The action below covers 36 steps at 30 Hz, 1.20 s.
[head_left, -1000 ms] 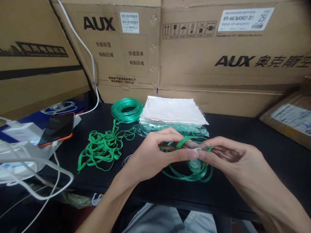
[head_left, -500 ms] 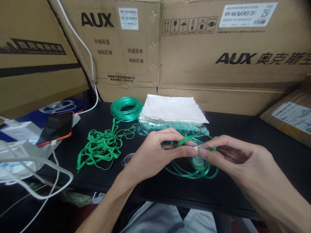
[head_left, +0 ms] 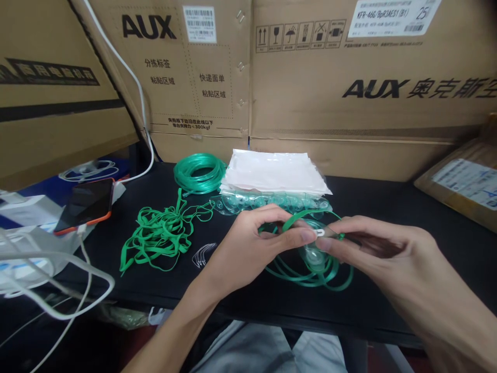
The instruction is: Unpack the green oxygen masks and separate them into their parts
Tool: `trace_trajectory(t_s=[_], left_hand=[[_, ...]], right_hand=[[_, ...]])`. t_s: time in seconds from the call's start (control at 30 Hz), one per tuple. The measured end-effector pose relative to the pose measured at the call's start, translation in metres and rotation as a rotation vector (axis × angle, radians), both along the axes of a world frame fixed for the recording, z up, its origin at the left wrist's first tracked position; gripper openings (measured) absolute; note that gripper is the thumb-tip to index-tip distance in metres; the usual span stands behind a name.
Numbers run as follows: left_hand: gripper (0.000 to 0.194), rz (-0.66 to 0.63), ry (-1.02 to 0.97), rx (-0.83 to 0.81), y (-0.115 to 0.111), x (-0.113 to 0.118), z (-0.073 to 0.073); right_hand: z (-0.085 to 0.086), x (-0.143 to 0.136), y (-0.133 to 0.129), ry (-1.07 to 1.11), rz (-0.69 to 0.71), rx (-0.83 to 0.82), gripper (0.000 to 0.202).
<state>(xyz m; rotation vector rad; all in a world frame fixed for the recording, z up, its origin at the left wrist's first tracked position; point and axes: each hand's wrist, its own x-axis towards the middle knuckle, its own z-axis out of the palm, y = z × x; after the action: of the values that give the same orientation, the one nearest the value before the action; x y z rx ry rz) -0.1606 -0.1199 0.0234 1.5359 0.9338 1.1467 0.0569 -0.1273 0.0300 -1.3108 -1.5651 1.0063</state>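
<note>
Both my hands meet over a clear green plastic face mask [head_left: 313, 255], its coiled green tubing [head_left: 341, 282] lying below on the table. My left hand [head_left: 264, 241] is closed, thumb against fingers, at the mask's edge. By its thumb tip a small white clip-like piece [head_left: 320, 232] with a slot shows. My right hand [head_left: 373, 248] pinches the mask's edge from the other side, its thumb just below the white piece. A green elastic strap [head_left: 301, 216] arcs between the hands, with a knotted end [head_left: 341, 236] at the right fingers. My fingers hide much of the mask.
Behind lie a stack of white packets [head_left: 275, 171], several clear masks [head_left: 267, 201] and a green tubing coil [head_left: 200, 173]. At left are tangled green straps [head_left: 157, 235], thin metal strips [head_left: 203, 255], a phone [head_left: 87, 204] and white cables [head_left: 93, 280]. Cardboard boxes [head_left: 295, 109] wall the back.
The white piece shows more fully between my thumbs now. Both hands stay nearly in place, and the view has shifted slightly.
</note>
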Motion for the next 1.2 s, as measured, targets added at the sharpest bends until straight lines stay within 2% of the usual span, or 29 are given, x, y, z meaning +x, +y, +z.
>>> trace_trajectory(t_s=[0.2, 0.3, 0.5, 0.63, 0.77, 0.97, 1.2], left_hand=[[0.014, 0.051, 0.056, 0.032, -0.002, -0.003, 0.001], [0.014, 0.045, 0.078, 0.054, -0.004, -0.004, 0.002], [0.013, 0.009, 0.083, 0.118, -0.004, -0.005, 0.005], [0.015, -0.12, 0.046, 0.194, 0.0, -0.009, 0.005], [0.025, -0.207, -0.032, 0.117, 0.0, -0.011, 0.0], [0.031, -0.217, -0.067, 0.047, -0.004, -0.01, -0.001], [0.022, -0.149, 0.032, 0.198, -0.009, -0.008, 0.006]], right_hand=[[-0.005, 0.001, 0.007, 0.093, 0.224, -0.095, 0.025], [-0.006, 0.002, 0.008, 0.134, 0.287, -0.124, 0.023], [-0.007, -0.001, 0.008, 0.199, 0.294, -0.169, 0.019], [-0.005, -0.003, 0.007, 0.347, 0.321, -0.184, 0.021], [-0.003, -0.004, 0.004, 0.504, 0.319, -0.221, 0.019], [-0.001, -0.009, 0.002, 0.526, 0.307, -0.213, 0.025], [-0.004, -0.007, 0.005, 0.466, 0.378, -0.175, 0.025]])
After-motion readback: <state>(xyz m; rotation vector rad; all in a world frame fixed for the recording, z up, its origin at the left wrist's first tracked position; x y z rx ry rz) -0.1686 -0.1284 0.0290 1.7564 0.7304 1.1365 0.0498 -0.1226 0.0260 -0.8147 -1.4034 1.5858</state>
